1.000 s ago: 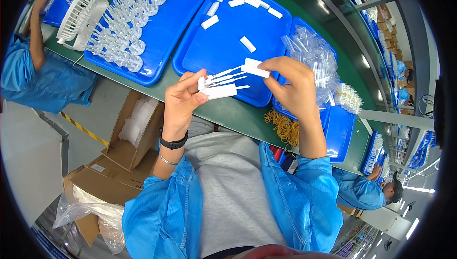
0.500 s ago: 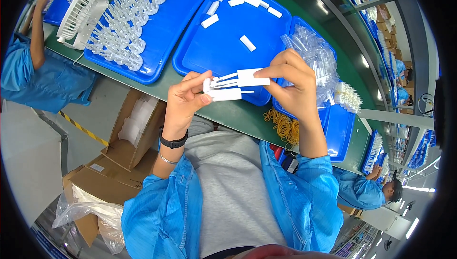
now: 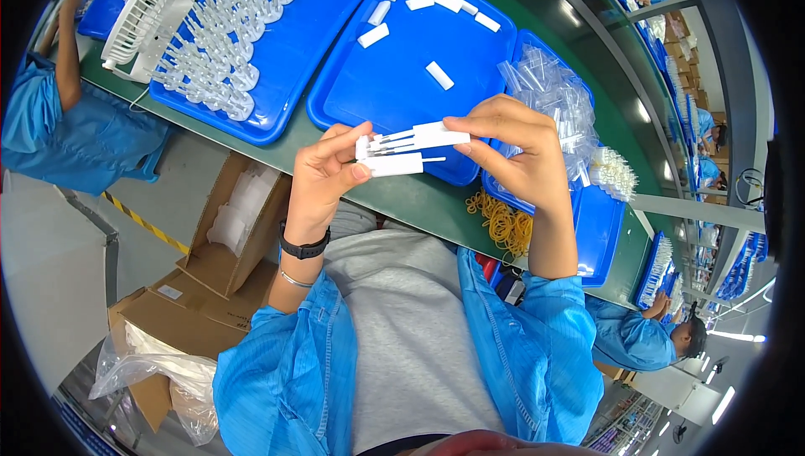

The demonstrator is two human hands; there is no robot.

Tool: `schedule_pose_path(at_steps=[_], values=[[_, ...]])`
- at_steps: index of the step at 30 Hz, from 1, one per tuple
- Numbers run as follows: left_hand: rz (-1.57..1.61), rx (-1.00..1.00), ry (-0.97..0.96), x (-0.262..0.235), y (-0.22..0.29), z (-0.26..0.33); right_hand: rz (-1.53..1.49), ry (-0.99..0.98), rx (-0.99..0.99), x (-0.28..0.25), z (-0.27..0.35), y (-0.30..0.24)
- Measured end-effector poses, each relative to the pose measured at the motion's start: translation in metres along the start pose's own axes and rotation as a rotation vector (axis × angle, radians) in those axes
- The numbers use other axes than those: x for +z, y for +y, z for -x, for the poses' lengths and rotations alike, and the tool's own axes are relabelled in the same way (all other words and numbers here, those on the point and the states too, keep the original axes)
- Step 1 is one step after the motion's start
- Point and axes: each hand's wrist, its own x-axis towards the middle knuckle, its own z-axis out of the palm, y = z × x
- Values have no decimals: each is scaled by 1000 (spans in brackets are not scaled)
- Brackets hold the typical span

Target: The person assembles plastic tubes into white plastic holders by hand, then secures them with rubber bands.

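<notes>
The left hand (image 3: 323, 175) is clamped on a small bundle of white plastic pieces (image 3: 390, 154), thumb pressing the lowest one. The right hand (image 3: 516, 158) pinches the right end of the top white strip (image 3: 436, 134) between thumb and fingertips. Both hands hold the bundle together above the near edge of the green worktop (image 3: 419, 200). Just beyond lies a blue tray (image 3: 394, 91) with loose white caps (image 3: 438, 75). Farther left, another blue tray (image 3: 289, 45) carries rows of clear plastic parts (image 3: 214, 62). Yellow rubber bands (image 3: 503, 223) lie near the right wrist.
</notes>
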Motion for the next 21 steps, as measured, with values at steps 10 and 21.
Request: schedule_pose_path(at_steps=[10, 21], values=[[-4, 18, 21, -1, -1, 1, 70, -39, -27, -3, -1, -4], [-34, -9, -27, 5, -1, 1, -56, -80, -47, 16, -2, 0]])
